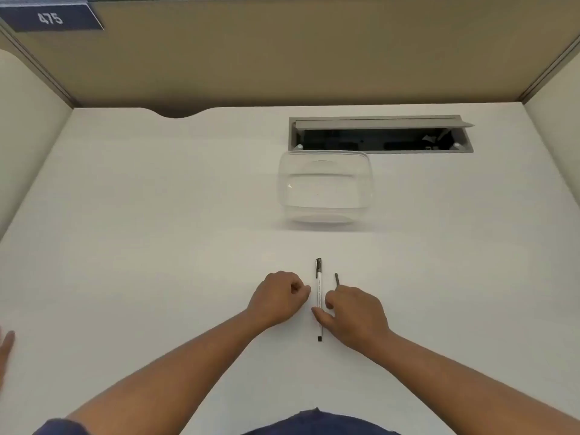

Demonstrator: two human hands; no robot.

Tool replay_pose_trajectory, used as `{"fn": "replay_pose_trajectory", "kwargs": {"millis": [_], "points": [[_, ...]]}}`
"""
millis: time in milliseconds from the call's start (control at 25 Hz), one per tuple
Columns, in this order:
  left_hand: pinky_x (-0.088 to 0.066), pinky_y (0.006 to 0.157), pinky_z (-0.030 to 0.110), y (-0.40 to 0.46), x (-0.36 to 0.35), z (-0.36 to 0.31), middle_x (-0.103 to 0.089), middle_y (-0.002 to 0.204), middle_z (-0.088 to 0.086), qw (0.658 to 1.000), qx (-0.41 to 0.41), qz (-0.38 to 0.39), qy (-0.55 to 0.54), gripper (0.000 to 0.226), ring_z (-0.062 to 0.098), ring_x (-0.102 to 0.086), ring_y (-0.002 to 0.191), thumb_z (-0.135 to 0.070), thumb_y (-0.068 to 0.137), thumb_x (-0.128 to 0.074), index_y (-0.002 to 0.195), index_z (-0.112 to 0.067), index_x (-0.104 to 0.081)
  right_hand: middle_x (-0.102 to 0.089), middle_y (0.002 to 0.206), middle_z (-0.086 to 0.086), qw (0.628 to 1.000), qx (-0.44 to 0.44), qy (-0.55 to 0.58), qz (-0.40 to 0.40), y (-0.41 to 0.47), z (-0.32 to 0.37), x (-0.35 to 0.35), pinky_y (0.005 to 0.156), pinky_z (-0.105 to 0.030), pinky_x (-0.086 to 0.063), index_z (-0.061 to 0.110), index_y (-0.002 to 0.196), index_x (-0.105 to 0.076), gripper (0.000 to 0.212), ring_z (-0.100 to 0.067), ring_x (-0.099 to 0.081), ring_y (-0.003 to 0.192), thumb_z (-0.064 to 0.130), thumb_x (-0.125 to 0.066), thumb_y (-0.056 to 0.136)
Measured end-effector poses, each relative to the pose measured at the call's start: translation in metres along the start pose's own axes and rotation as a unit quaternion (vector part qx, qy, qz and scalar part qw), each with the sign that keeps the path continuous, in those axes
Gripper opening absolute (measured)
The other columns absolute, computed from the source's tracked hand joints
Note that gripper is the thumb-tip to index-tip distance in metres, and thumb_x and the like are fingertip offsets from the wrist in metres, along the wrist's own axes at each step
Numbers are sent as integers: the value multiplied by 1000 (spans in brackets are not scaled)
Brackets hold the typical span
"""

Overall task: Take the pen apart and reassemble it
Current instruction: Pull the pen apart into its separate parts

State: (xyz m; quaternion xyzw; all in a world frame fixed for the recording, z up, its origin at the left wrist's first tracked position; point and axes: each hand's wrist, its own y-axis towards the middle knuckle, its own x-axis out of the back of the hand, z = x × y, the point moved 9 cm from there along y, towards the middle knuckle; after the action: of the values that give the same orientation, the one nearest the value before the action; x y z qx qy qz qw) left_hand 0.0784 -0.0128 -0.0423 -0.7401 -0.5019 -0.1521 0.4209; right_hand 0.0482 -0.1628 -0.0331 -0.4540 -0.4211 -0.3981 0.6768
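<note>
A slim white pen (319,287) with a dark cap end at the far tip and a small black near tip lies on the white desk (157,246), pointing away from me. My right hand (357,315) is on its right side, thumb and forefinger pinched around the barrel near the middle. A short dark piece (337,279) sticks out from behind that hand's fingers; whether it is held or lying on the desk is unclear. My left hand (277,298) rests as a closed fist just left of the pen, knuckles close to the barrel, nothing visible in it.
A clear plastic container (326,189) stands beyond the pen. Behind it is an open cable hatch (379,135) in the desk. Partition walls enclose the desk on three sides. Another person's hand (6,350) shows at the left edge.
</note>
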Motion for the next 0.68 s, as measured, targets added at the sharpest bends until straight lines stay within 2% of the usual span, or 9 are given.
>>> {"fn": "replay_pose_trajectory", "kwargs": {"millis": [160, 280, 360, 400, 440, 480, 520, 600, 680], "points": [[-42, 58, 30, -8, -7, 2, -59, 62, 0, 996, 37, 31, -69, 38, 16, -51, 56, -35, 91, -64, 70, -3, -61, -48, 59, 6, 998, -41, -2, 39, -7, 4, -8, 47, -30, -29, 20, 61, -43, 50, -17, -48, 53, 62, -47, 89], [-37, 57, 33, -15, -13, 4, -47, 60, 4, 989, 40, 50, -130, 40, 19, -44, 57, -30, 90, -63, 66, -1, -50, -56, 64, 7, 994, -75, 34, 71, -12, 4, -12, 48, -28, -32, 21, 69, -54, 37, -19, -56, 59, 52, -51, 88], [-40, 58, 37, -18, -14, 5, -48, 62, 2, 987, 39, 56, -143, 35, 21, -45, 57, -28, 90, -62, 70, -1, -51, -60, 67, 5, 991, -95, 62, 74, -15, 3, -10, 48, -28, -32, 19, 71, -57, 33, -21, -56, 60, 49, -52, 85], [-47, 62, 38, -19, -11, 4, -57, 68, -1, 989, 38, 48, -138, 26, 21, -53, 62, -29, 90, -63, 80, -5, -60, -59, 65, 4, 989, -104, 74, 68, -16, 1, -6, 48, -28, -31, 18, 69, -56, 32, -21, -54, 57, 47, -52, 83], [-53, 71, 37, -20, -9, 2, -65, 85, -5, 992, 26, 36, -119, 19, 20, -62, 74, -30, 91, -64, 100, -14, -67, -57, 61, 4, 988, -114, 86, 59, -17, -1, -2, 47, -28, -31, 18, 65, -54, 32, -20, -51, 54, 46, -52, 81], [-53, 82, 35, -22, -3, -3, -65, 108, -7, 997, -1, 11, -76, 35, 16, -64, 91, -30, 92, -65, 125, -22, -61, -54, 56, 4, 987, -119, 98, 48, -17, -3, 3, 47, -28, -31, 17, 61, -50, 33, -19, -48, 50, 45, -52, 79], [-50, 92, 32, -24, 3, -12, -56, 131, -7, 998, -51, -14, -19, 55, 14, -59, 109, -30, 92, -66, 143, -27, -47, -51, 53, 4, 985, -125, 111, 39, -17, -6, 9, 46, -28, -31, 16, 59, -48, 35, -19, -45, 48, 45, -53, 78], [-39, 108, 38, -28, 13, -38, -34, 157, -2, 977, -172, -63, 111, 74, 20, -38, 137, -27, 90, -70, 155, -30, -34, -54, 53, 4, 984, -121, 129, 22, -16, -10, 21, 47, -28, -37, 16, 59, -51, 36, -18, -50, 49, 46, -55, 79], [-31, 114, 46, -33, 16, -66, -37, 161, 2, 939, -266, -81, 203, 64, 29, -28, 148, -25, 88, -74, 148, -26, -50, -64, 63, 4, 984, -111, 137, 5, -14, -12, 32, 53, -30, -47, 18, 65, -61, 33, -18, -60, 58, 48, -57, 80]]}}
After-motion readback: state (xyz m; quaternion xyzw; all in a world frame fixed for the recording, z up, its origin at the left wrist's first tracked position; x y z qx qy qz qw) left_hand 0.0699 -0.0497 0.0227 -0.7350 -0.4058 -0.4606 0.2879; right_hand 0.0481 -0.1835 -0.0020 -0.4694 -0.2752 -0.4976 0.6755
